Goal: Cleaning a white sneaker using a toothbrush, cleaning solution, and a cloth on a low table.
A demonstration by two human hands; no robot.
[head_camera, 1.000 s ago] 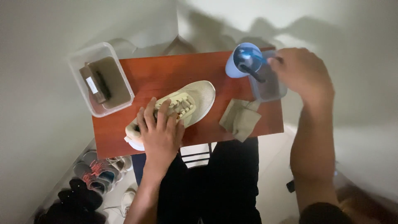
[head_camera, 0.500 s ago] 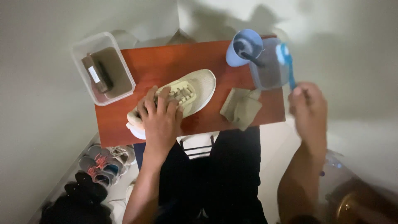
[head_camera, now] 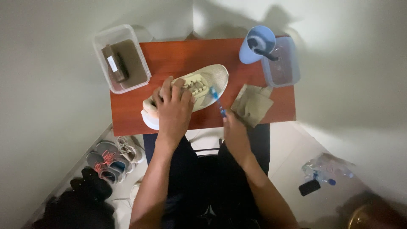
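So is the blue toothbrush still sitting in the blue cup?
No, the right hand holds the blue toothbrush with its head against the pale shoe, away from the blue cup.

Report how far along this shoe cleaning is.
Done: the blue toothbrush is out of the blue cup and in the right hand. In hand: the left hand pins the pale shoe on the red table, bristles at its side. Left: no suds or wet patches show; the folded cloth lies unused.
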